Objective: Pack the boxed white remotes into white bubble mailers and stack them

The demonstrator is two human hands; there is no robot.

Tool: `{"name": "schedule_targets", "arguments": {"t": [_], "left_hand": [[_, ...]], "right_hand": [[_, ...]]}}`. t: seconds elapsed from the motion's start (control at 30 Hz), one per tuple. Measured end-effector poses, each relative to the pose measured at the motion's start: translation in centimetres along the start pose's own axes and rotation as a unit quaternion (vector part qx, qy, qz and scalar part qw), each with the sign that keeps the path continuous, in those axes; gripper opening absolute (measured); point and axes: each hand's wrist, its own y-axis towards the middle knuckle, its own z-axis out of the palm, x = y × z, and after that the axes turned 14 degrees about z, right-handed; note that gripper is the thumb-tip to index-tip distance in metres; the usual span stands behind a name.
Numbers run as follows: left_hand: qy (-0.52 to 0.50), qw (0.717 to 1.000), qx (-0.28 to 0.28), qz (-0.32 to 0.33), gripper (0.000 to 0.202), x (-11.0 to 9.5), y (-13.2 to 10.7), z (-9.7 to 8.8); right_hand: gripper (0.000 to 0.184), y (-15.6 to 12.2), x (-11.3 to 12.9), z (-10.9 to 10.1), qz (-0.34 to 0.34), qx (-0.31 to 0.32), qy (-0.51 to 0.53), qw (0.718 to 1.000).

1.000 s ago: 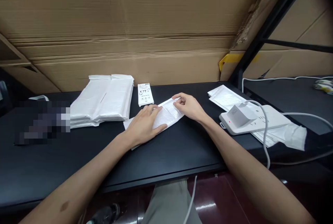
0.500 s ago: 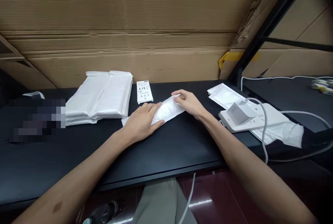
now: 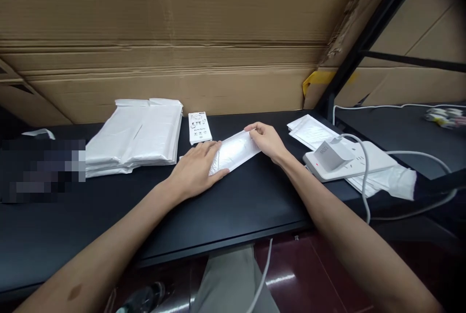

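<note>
A small white bubble mailer lies slantwise on the black table, its left end hidden under my left hand. That hand rests flat on it, fingers stretched out and thumb apart. My right hand pinches the far right end of the mailer between thumb and fingers. Just behind my left hand is a slim white box with black print and a cartoon drawing. To the left sits a stack of larger white bubble mailers.
On the right, a white power strip with a grey-white charger and cable lies over more white mailers. A cardboard wall stands behind the table. A black metal frame rises at the right. A pixelated dark patch covers the far left.
The view has shifted slightly, moving the table's things left. My right hand has slid a little right along the mailer's end, and more of the mailer's surface shows. My left hand stays on it.
</note>
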Motion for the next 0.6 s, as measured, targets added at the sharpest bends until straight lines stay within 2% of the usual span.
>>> {"name": "schedule_targets", "arguments": {"t": [0.23,0.4,0.6], "left_hand": [[-0.004,1.000,0.024,-0.013,0.066,-0.6,0.2,-0.5],[0.003,0.999,0.038,-0.017,0.061,-0.8,0.2,-0.7],[0.034,0.999,0.040,-0.013,0.055,-1.5,-0.1,-1.1]], "right_hand": [[0.029,-0.1,-0.1,0.0,-0.014,-0.016,-0.022,1.000],[0.026,-0.6,0.3,0.2,-0.061,-0.048,-0.068,0.995],[0.023,-0.9,0.5,0.5,-0.088,-0.044,-0.102,0.990]]}}
